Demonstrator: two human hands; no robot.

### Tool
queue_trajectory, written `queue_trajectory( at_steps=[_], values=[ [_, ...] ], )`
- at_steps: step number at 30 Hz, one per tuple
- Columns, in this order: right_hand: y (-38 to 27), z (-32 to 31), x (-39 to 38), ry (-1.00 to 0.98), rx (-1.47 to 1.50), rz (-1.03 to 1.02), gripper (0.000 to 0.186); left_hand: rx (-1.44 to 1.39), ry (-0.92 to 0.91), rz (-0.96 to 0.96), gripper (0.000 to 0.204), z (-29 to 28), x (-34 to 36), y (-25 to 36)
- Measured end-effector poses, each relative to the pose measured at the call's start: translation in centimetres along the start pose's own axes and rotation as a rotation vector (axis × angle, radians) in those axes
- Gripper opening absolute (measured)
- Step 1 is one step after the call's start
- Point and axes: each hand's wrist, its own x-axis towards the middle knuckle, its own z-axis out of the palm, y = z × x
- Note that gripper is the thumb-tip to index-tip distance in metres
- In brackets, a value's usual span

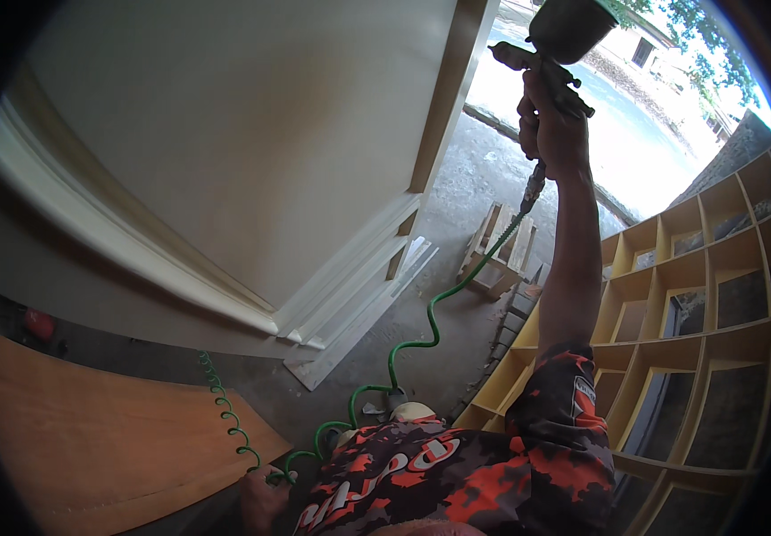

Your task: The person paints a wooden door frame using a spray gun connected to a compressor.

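Nearest is the person's red-and-black camouflage shirt (421, 464). Beside it, low down, the left hand (265, 500) is closed around a loop of green coiled hose (434, 326). From there, one stretch of coils crosses the edge of an orange-brown wooden board (108, 438), while another winds upward to a metal fitting (534, 188). The hands are well apart: the right hand (559, 134), at the end of an outstretched arm, is wrapped around the grip of a spray gun (550, 71), which is held up at the top of the view with its dark cup (571, 31) above the body. To the left stands a large cream panel (251, 134) with raised moulding; to the right, a yellowish wooden lattice frame (644, 353). Between them, a slatted wooden crate (497, 255) sits on the concrete floor (475, 170). Farthest off are sunlit ground and a thick tree trunk (733, 156).
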Motion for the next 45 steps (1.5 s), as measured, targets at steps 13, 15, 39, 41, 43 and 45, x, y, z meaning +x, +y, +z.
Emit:
queue_trajectory(
  at_steps=[13, 15, 39, 41, 43, 45],
  values=[
    [-4.4, 8.1, -8.7, -0.043, 0.049, -0.024, 0.037, 0.103, -0.022, -0.048, 0.038, -3.8, -1.9, -6.5],
    [-5.3, 9.3, -10.2, -0.042, 0.065, 0.021, 0.035, 0.103, -0.019, -0.040, 0.038, -4.3, -2.2, -7.5],
    [-14.4, 23.3, -25.7, -0.209, 0.089, -0.038, 0.014, 0.133, -0.025, -0.029, 0.034, -8.8, -3.9, -19.1],
    [-15.1, 24.2, -26.7, -0.236, 0.103, -0.002, 0.013, 0.101, -0.031, -0.068, 0.032, -9.0, -3.7, -19.6],
    [-15.7, 25.2, -27.5, -0.265, 0.116, 0.029, 0.013, 0.105, -0.014, -0.043, 0.027, -9.3, -3.7, -19.8],
    [-16.2, 26.0, -28.3, -0.291, 0.141, 0.055, 0.011, 0.110, -0.001, -0.011, 0.022, -9.1, -3.4, -20.9]
  ],
)
